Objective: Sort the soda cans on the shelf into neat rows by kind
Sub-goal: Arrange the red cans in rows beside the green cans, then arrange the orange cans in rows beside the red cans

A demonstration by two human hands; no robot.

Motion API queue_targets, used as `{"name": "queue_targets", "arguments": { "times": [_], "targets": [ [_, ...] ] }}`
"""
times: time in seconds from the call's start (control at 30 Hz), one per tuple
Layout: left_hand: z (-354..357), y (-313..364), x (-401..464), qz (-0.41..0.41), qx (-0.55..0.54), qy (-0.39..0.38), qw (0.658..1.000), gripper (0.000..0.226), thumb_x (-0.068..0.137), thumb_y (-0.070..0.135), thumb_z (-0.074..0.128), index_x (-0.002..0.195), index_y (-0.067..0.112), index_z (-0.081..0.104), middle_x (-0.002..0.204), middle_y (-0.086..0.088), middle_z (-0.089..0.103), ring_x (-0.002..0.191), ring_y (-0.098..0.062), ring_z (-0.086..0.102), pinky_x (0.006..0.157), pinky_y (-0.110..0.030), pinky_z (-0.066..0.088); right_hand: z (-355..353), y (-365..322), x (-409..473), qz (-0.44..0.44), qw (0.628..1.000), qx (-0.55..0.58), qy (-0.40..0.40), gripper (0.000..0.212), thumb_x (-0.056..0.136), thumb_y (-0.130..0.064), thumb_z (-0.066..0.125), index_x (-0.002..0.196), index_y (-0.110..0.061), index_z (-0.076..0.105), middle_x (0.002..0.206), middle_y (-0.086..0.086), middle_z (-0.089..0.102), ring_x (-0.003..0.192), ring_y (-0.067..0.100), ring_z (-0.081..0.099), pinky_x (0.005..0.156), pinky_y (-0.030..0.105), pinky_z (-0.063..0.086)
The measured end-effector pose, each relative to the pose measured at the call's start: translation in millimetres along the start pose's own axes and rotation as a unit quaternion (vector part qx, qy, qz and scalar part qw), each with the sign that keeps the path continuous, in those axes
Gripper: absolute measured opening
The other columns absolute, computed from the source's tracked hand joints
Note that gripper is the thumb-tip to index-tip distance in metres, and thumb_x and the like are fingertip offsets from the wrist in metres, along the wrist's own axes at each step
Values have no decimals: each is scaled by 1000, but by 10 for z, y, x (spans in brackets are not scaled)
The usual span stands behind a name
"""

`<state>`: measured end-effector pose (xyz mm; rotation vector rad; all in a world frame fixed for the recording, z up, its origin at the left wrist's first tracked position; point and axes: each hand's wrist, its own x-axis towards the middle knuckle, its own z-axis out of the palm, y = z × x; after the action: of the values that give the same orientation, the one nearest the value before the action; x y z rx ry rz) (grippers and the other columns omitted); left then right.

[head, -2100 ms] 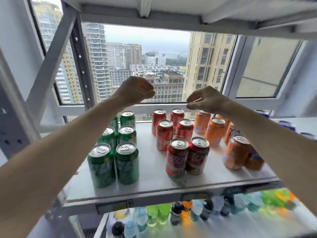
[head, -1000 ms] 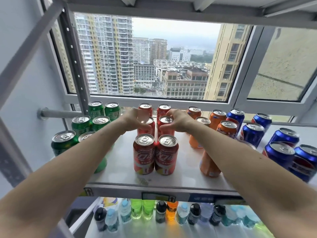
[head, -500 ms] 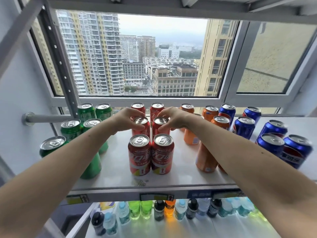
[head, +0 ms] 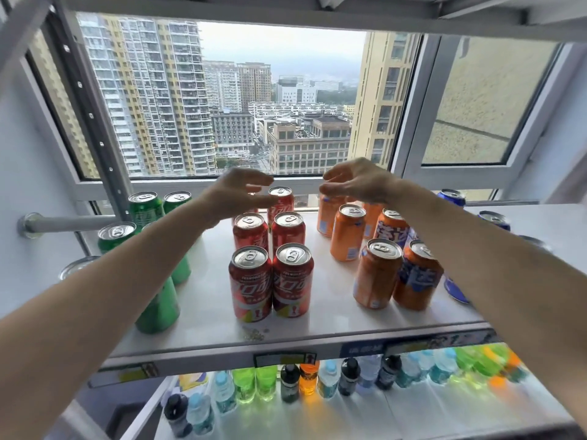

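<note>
A wide window [head: 286, 100] fills twelve o'clock, with tower blocks [head: 152, 96] and an overcast sky beyond. At six o'clock, a lower shelf [head: 444, 411] carries upright bottles [head: 289, 382] in green, orange, blue and black. A metal rod [head: 63, 223] juts out at nine o'clock.

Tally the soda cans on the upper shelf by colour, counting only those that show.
Green cans: 6
Red cans: 5, maybe another behind the left hand
Orange cans: 6
Blue cans: at least 4; the right arm hides part of the group
Total: 21 showing
</note>
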<state>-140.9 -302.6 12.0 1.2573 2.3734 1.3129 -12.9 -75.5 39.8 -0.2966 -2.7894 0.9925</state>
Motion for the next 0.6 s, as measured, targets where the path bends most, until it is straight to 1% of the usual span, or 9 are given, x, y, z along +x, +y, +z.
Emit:
{"name": "queue_targets", "arguments": {
  "times": [0.07,0.17,0.2,0.23,0.3,0.37,0.43,0.5,0.6],
  "targets": [
    [143,269,10,39,-5,-9,999,65,67,38,76,126,14,59,130,-2,61,115,-14,57,95,-31,47,-249,142,-186,6,1000,-7,9,53,83,-33,72,128,-8,58,124,8,64,110,20,60,86,28,49],
    [487,642,21,72,-11,-43,996,59,72,29,77,126,13,59,127,0,62,112,-9,58,87,-16,48,-484,367,-489,12,1000,-24,0,55,78,-36,75,124,-9,62,118,4,67,106,18,63,84,26,50],
    [638,744,14,73,-17,-57,996,59,72,26,78,126,12,59,127,0,62,112,-9,59,87,-17,49,-537,442,-602,18,999,-24,-15,57,76,-38,76,123,-9,64,116,2,68,105,17,64,81,24,51],
    [785,816,4,71,-22,-70,995,61,71,22,79,127,9,59,128,-2,62,113,-11,60,90,-20,51,-577,513,-703,23,999,-32,-34,60,72,-41,78,122,-10,65,113,0,69,105,16,65,80,24,52],
    [1085,896,-42,61,-19,-95,993,67,69,15,82,130,6,56,130,-6,61,117,-15,59,95,-25,50,-644,681,-882,28,995,-64,-71,66,64,-46,82,120,-14,68,112,-4,70,105,14,66,85,27,53],
    [1323,900,-93,47,9,-114,992,76,67,16,85,134,7,53,134,-3,58,120,-15,57,97,-24,48,-646,831,-1010,34,990,-96,-102,66,62,-44,86,120,-19,67,116,-5,68,106,13,64,87,29,53],
    [1548,914,-157,30,35,-120,992,82,64,20,87,137,9,51,136,-1,56,122,-14,55,96,-22,46,-637,967,-1116,31,981,-141,-132,68,63,-43,87,123,-23,64,122,-3,64,104,13,61,82,26,49],
    [1645,876,-197,14,60,-104,993,84,61,25,89,135,11,53,134,0,57,120,-13,56,96,-23,47,-575,1025,-1129,23,974,-176,-141,73,62,-45,87,127,-27,60,128,-2,59,105,13,57,84,26,44],
    [1800,883,-257,6,103,-50,993,73,61,29,89,127,16,61,129,1,62,116,-15,58,102,-34,46,-531,1097,-1168,-7,977,-181,-116,73,63,-45,86,128,-26,57,132,4,59,114,20,56,87,27,42]
  ]
}}
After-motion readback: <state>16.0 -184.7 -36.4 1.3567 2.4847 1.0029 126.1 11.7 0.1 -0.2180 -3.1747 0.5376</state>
